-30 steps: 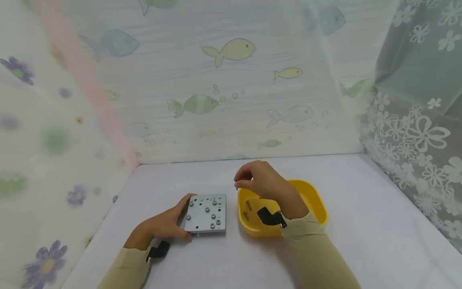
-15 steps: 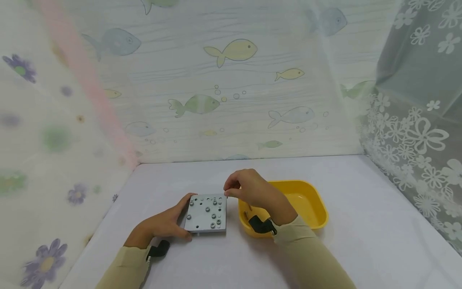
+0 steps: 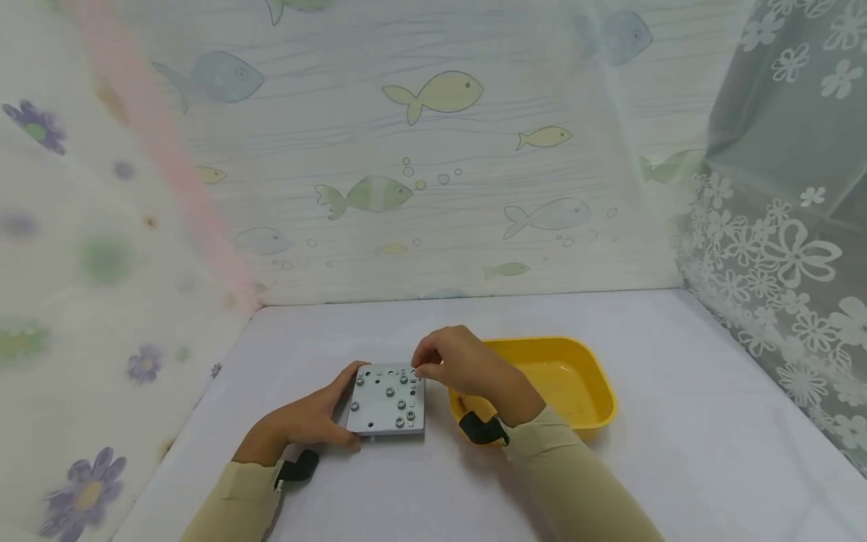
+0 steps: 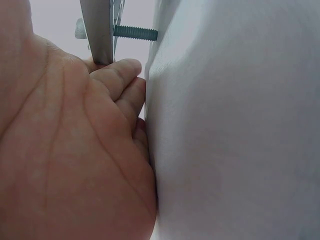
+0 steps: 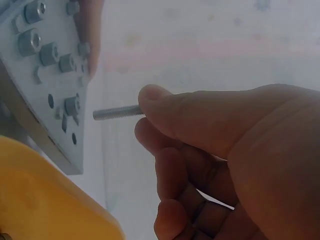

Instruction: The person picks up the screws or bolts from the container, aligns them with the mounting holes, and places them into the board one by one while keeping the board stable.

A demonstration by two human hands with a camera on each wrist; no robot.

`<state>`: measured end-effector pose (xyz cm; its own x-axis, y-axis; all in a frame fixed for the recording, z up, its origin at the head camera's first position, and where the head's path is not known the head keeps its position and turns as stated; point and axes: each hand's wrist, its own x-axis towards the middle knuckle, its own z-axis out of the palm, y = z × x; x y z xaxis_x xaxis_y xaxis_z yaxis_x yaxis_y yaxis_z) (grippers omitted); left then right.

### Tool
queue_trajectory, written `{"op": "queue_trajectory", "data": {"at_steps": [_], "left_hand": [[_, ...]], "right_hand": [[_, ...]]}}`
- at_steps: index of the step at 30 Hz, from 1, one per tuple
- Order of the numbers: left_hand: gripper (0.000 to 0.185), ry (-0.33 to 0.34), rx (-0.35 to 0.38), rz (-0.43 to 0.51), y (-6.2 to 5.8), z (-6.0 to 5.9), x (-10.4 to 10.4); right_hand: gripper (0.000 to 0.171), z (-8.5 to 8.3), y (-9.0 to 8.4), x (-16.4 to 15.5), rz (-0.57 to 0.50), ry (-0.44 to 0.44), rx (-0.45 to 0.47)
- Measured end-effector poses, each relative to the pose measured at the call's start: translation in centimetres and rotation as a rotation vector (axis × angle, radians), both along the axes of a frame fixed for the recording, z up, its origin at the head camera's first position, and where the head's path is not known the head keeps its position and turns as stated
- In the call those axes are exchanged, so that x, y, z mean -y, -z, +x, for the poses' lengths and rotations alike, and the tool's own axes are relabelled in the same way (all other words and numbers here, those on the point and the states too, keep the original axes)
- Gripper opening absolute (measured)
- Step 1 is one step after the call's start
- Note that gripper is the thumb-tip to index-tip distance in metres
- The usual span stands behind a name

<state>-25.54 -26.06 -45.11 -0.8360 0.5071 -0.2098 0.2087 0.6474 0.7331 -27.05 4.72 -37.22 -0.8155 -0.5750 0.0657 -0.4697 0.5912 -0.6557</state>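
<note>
Your right hand (image 3: 460,365) has left the yellow tray (image 3: 589,376), its fingers pinching a screw (image 5: 117,112) now at the plate (image 3: 387,399), which your left hand (image 3: 305,421) grips on the bench (image 3: 677,452), ready for insertion.

A metal plate (image 3: 387,400) lies on the desk (image 3: 677,421), near the middle and toward its near edge. Bolts (image 3: 389,392) stand in the plate, and one bolt (image 4: 135,33) pokes out below it toward the desk. Just right of the plate sits a tray (image 3: 596,388), its left rim close beside the plate's right edge. The left hand (image 3: 308,418) rests on the desk at the plate's left side, gripping its left edge and near corner. The right hand (image 3: 457,365) hangs over the plate's far right corner, between plate and tray, pinching a screw (image 5: 117,112) that points toward the plate. Curtains (image 3: 433,150) stand behind the desk and along its left and right sides.
</note>
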Motion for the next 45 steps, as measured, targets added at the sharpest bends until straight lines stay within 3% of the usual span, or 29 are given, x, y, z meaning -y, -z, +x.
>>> {"op": "queue_trajectory", "data": {"at_steps": [15, 22, 36, 45], "left_hand": [[0.136, 0.004, 0.001, -0.002, 0.2, -0.1, 0.2], [0.135, 0.012, -0.012, -0.009, 0.4, -0.3, 0.3], [0.135, 0.012, -0.017, -0.013, 0.2, -0.3, 0.2], [0.136, 0.005, -0.006, -0.016, 0.1, -0.1, 0.2]], "right_hand": [[0.008, 0.0, 1.1, 1.0, 0.022, -0.023, 0.034], [0.006, -0.2, 1.7, 1.4, 0.043, -0.034, 0.008], [0.006, 0.2, 1.7, 2.0, 0.101, 0.004, 0.041], [0.005, 0.4, 1.9, 2.1, 0.148, 0.003, -0.008]]}}
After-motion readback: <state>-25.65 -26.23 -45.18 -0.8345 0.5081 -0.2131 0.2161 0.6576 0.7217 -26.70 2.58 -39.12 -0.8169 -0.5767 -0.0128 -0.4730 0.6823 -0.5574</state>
